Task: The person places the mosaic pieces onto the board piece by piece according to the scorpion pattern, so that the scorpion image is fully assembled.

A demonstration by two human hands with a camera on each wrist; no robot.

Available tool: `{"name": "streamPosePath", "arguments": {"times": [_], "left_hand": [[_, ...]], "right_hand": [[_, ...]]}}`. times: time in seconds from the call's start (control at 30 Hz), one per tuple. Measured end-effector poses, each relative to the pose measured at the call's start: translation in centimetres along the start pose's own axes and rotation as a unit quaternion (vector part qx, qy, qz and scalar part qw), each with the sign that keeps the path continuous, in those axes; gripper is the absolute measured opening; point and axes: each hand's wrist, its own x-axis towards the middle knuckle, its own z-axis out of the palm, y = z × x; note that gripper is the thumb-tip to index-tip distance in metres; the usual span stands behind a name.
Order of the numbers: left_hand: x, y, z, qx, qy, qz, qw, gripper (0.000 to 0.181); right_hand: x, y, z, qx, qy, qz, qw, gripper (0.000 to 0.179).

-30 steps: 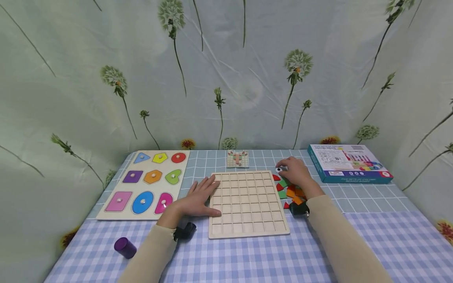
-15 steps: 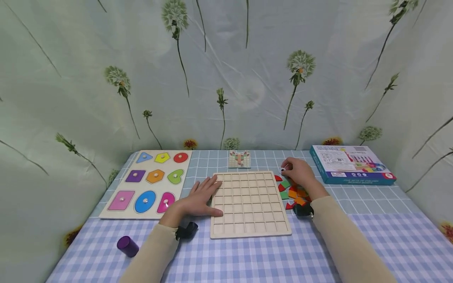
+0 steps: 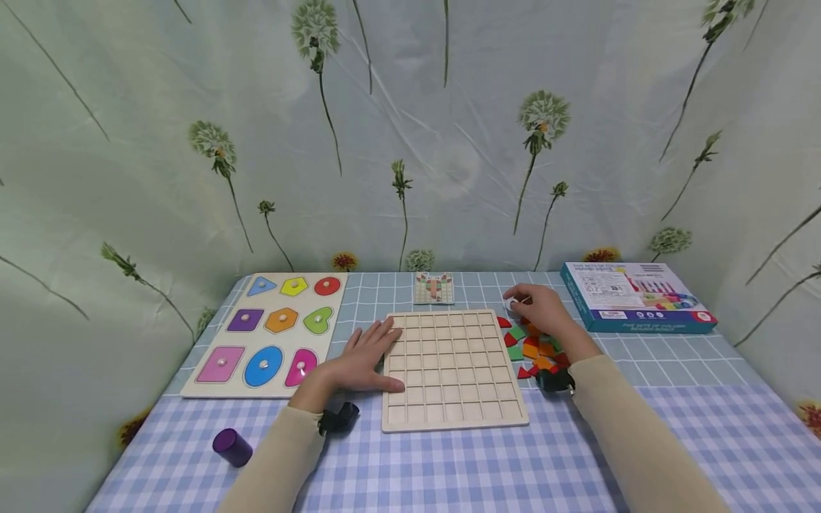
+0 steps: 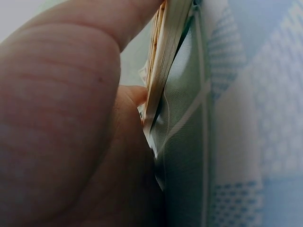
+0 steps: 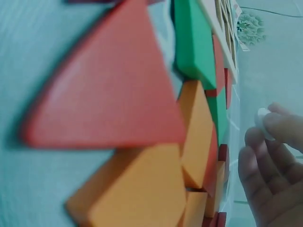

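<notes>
My left hand [image 3: 362,362] lies with spread, straight fingers on the left edge of a wooden grid board [image 3: 455,374]. In the left wrist view, the thumb and a fingertip meet the side of that board [image 4: 163,61]. Beyond the board's far right corner, my right hand [image 3: 541,313] pinches a small white round piece with a black dot [image 3: 510,302]; the fingers cover part of it. The right wrist view has the white piece [image 5: 262,118] between thumb and fingers. Below this hand spread loose red, green and orange blocks [image 3: 531,348].
A small picture card [image 3: 433,288] lies behind the board. To the left are a knob puzzle board [image 3: 256,342] of coloured shapes and a purple cylinder [image 3: 232,447]. A flat teal box [image 3: 638,297] sits at the back right.
The white piece has turned in my right fingers, and its dot shows less than a second ago. My left hand stays on the board. The head view has shifted slightly.
</notes>
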Motion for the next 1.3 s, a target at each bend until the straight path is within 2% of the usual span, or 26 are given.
{"name": "streamPosePath", "arguments": {"times": [0.17, 0.37, 0.53, 0.77, 1.07, 1.3], "left_hand": [[-0.1, 0.0, 0.0, -0.003, 0.002, -0.001, 1.0000, 0.105], [-0.1, 0.0, 0.0, -0.003, 0.008, -0.002, 1.0000, 0.105], [0.0, 0.0, 0.0, -0.003, 0.012, 0.000, 0.9999, 0.105], [-0.1, 0.1, -0.1, -0.003, 0.011, -0.001, 0.9999, 0.105], [-0.1, 0.1, -0.1, -0.008, 0.012, -0.002, 0.9999, 0.105], [0.0, -0.2, 0.2, -0.009, 0.020, 0.012, 0.9997, 0.107]], "right_hand": [[0.0, -0.3, 0.0, 0.022, -0.019, 0.005, 0.9996, 0.029], [0.0, -1.0, 0.5, 0.047, -0.040, -0.009, 0.9980, 0.033], [0.2, -1.6, 1.2, 0.040, -0.033, -0.030, 0.9982, 0.031], [0.7, -2.6, 2.2, 0.042, -0.031, -0.025, 0.9983, 0.029], [1.0, -4.5, 3.4, 0.035, -0.048, -0.038, 0.9976, 0.029], [1.4, -6.2, 4.2, 0.039, -0.068, -0.044, 0.9959, 0.025]]}}
